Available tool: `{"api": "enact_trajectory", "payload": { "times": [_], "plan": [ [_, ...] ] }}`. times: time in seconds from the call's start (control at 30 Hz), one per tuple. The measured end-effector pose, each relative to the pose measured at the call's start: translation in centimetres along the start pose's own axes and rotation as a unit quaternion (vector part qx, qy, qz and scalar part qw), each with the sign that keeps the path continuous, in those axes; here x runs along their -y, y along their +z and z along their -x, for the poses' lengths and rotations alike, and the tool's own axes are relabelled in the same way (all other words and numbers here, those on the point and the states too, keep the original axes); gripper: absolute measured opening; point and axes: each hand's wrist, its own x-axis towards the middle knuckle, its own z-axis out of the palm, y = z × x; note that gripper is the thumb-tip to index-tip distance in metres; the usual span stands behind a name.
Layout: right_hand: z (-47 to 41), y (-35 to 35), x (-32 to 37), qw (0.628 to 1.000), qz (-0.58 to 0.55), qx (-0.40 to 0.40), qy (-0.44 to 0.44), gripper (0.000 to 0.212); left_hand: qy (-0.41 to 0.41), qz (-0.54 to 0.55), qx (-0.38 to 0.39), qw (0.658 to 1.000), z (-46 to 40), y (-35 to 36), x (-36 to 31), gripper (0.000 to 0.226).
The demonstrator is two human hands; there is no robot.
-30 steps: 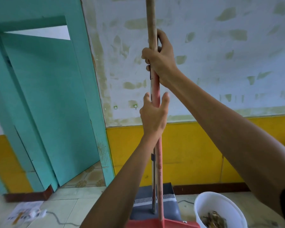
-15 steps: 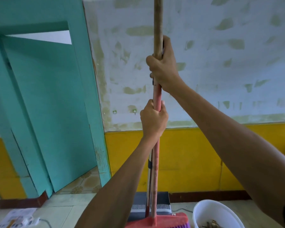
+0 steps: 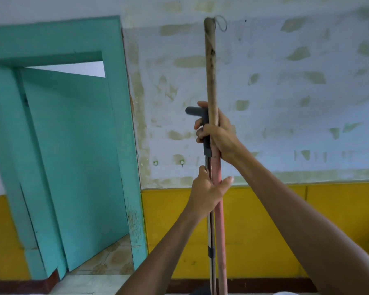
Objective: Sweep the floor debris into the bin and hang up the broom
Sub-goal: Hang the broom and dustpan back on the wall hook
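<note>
The broom handle (image 3: 211,67) stands upright in front of me, worn wood above and pink lower down, with a thin string loop (image 3: 221,23) at its top end. Beside it runs the dustpan's metal pole (image 3: 210,235), which ends in a grey T-shaped grip (image 3: 195,110). My right hand (image 3: 218,135) is closed around both shafts just under that grip. My left hand (image 3: 207,192) holds them lower down, thumb spread to the right. Two small wall hooks (image 3: 181,162) sit on the wall left of the handles. The broom head and the dustpan are out of view.
A teal door frame (image 3: 130,145) and an open teal door (image 3: 73,167) fill the left. The wall ahead is patchy white over a yellow band (image 3: 307,220) with a dark skirting. The white bin's rim (image 3: 285,293) just shows at the bottom edge.
The view has tilted up: the handle's top and string loop now show, while the broom head, dustpan and bin have dropped out of view. My left thumb has spread.
</note>
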Motion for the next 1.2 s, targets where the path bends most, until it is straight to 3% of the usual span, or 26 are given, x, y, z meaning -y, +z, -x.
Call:
{"api": "enact_trajectory", "payload": {
  "times": [0.2, 0.37, 0.5, 0.57, 0.67, 0.83, 0.97, 1.03, 1.07, 1.13, 1.2],
  "plan": [
    [-0.5, 0.1, -3.5, 0.997, -0.002, 0.032, 0.065, 0.062, -0.076, 0.061, 0.079, 0.992, 0.1, -1.1, 3.0, 0.064],
    [-1.8, -2.4, -6.2, 0.991, -0.031, 0.045, 0.119, 0.03, -0.141, 0.111, 0.139, 0.974, -2.0, -0.8, 5.8, 0.019],
    [-2.6, -5.1, -9.9, 0.986, -0.074, 0.052, 0.14, 0.028, -0.091, 0.092, 0.144, 0.981, -5.0, -0.5, 7.3, 0.015],
    [-2.9, -6.1, -12.4, 0.983, -0.086, 0.065, 0.147, 0.028, -0.064, 0.094, 0.09, 0.989, -7.7, -1.3, 6.9, 0.017],
    [-3.4, -7.1, -16.0, 0.982, -0.079, 0.08, 0.152, 0.029, -0.114, 0.146, -0.03, 0.982, -12.3, -3.2, 6.8, 0.022],
    [-6.3, -8.0, -20.7, 0.978, -0.118, 0.087, 0.148, 0.029, -0.183, 0.118, -0.085, 0.972, -17.4, -5.2, 10.0, 0.034],
    [-8.9, -7.7, -23.3, 0.967, -0.139, 0.147, 0.157, 0.021, -0.097, 0.242, -0.217, 0.941, -20.4, -7.0, 11.5, 0.037],
    [-10.2, -7.5, -24.5, 0.947, -0.172, 0.211, 0.169, 0.017, -0.014, 0.171, -0.261, 0.95, -23.1, -9.6, 11.7, 0.028],
    [-10.8, -7.4, -25.1, 0.935, -0.187, 0.245, 0.177, 0.016, 0.002, 0.122, -0.23, 0.965, -24.9, -11.1, 11.4, 0.023],
    [-12.1, -6.9, -26.4, 0.911, -0.211, 0.299, 0.19, 0.017, -0.012, 0.118, -0.064, 0.991, -28.5, -13.6, 10.0, 0.021],
    [-13.4, -6.3, -27.8, 0.89, -0.234, 0.336, 0.201, 0.022, -0.042, 0.157, 0.107, 0.981, -31.8, -15.2, 8.7, 0.032]
  ]
}}
